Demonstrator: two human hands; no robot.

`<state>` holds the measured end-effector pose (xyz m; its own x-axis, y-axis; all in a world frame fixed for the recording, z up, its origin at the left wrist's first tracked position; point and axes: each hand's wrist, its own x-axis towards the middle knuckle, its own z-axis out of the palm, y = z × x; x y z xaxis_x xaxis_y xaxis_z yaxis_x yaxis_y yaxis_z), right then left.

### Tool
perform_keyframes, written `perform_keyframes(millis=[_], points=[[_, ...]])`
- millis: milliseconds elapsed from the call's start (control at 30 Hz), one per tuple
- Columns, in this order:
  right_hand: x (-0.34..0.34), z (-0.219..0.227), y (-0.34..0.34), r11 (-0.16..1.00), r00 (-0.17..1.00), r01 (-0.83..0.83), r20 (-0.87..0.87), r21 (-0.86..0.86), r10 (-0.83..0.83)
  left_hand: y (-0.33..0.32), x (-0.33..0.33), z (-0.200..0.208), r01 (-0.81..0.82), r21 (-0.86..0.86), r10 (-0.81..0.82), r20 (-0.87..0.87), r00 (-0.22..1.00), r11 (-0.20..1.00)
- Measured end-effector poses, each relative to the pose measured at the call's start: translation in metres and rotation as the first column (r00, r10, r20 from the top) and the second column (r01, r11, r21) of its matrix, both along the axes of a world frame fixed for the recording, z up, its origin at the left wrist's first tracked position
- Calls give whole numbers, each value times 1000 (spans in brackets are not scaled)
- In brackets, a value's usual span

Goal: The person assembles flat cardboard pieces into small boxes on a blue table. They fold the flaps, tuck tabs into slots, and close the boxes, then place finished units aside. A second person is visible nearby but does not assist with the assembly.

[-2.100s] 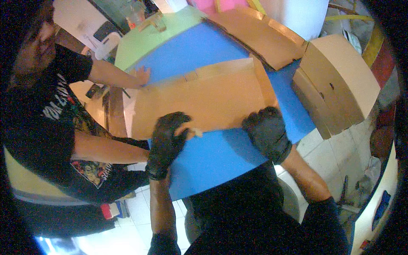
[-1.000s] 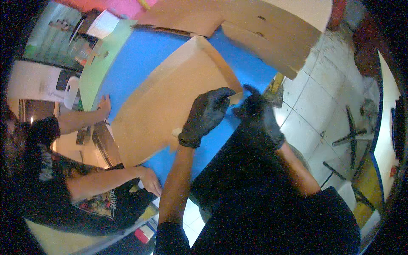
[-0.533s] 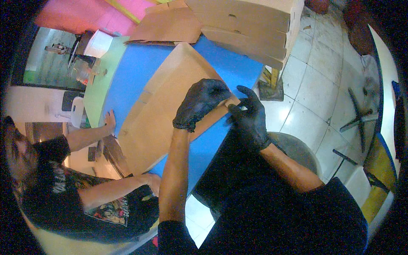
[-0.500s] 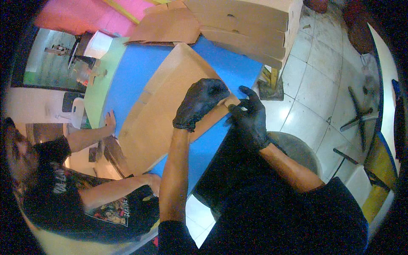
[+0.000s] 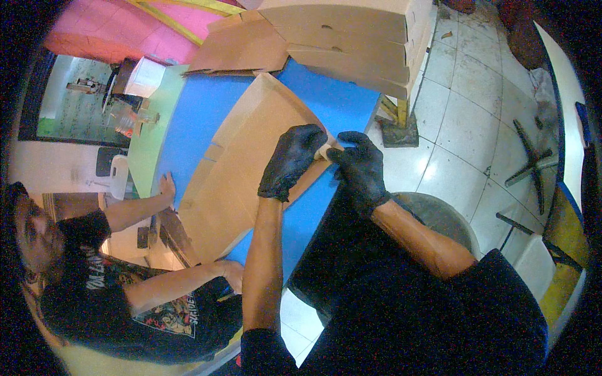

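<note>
A brown cardboard box (image 5: 241, 160) lies open and partly folded across the blue tabletop (image 5: 194, 116), angled from far to near left. My left hand (image 5: 291, 161), in a black glove, is closed over the box's right corner with its fingers curled down. Beside it, my black-gloved right hand (image 5: 360, 164) pinches the same corner from the right. Between the two hands shows a small folded cardboard flap (image 5: 324, 151). My fingertips hide part of that corner.
Folded cardboard sheets (image 5: 241, 44) and a stack of brown boxes (image 5: 351, 41) sit at the table's far end. At the left is a co-worker (image 5: 88, 276), one hand (image 5: 167, 188) on the table's edge. A dark round-topped object (image 5: 439, 216) stands at my right.
My right hand's fingers have moved from spread apart to closed on the corner flap. My left hand stays at the corner. The view has shifted slightly.
</note>
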<state>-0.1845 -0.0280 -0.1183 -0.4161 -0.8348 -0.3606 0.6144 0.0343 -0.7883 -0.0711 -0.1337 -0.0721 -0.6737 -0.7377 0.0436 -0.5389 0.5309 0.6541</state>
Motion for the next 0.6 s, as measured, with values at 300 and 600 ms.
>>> perform_keyframes(millis=[300,600], points=[[1,-5,0,999,985,-10,-173,53,19,0,3,0,-38,85,44,-79,996,996],[-1,-13,-5,1000,971,-7,-239,16,10,-9,6,0,58,247,-27,-126,992,967]])
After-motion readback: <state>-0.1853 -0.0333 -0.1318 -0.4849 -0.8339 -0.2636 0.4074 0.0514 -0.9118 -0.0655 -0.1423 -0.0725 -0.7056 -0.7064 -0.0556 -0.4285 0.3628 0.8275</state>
